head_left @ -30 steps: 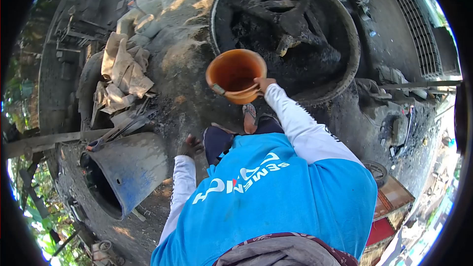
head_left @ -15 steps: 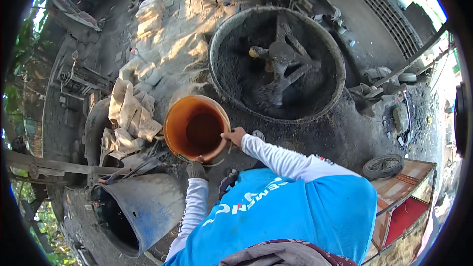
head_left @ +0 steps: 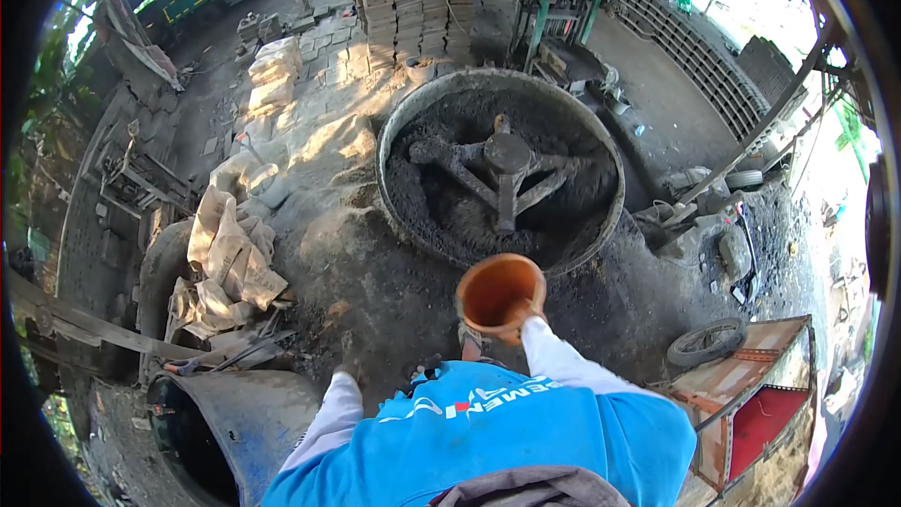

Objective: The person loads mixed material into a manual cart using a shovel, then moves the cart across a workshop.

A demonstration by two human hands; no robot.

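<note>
One orange bucket (head_left: pixel 485 293), gripped at its near rim by the fingers of the right hand (head_left: pixel 526 313), mouth turned upward; round mixing pan (head_left: pixel 618 195) with spoked metal arms (head_left: pixel 508 154) and dark material, located just beyond those fingers. One left hand (head_left: pixel 348 357), blurred, finger state not discernible; crumpled sacks (head_left: pixel 230 253) and blue-stained drum (head_left: pixel 277 413) are found to the outer side of its fingers.

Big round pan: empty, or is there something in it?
Not empty: dark, loose material lies inside the pan around its arms; depth unclear.
</note>
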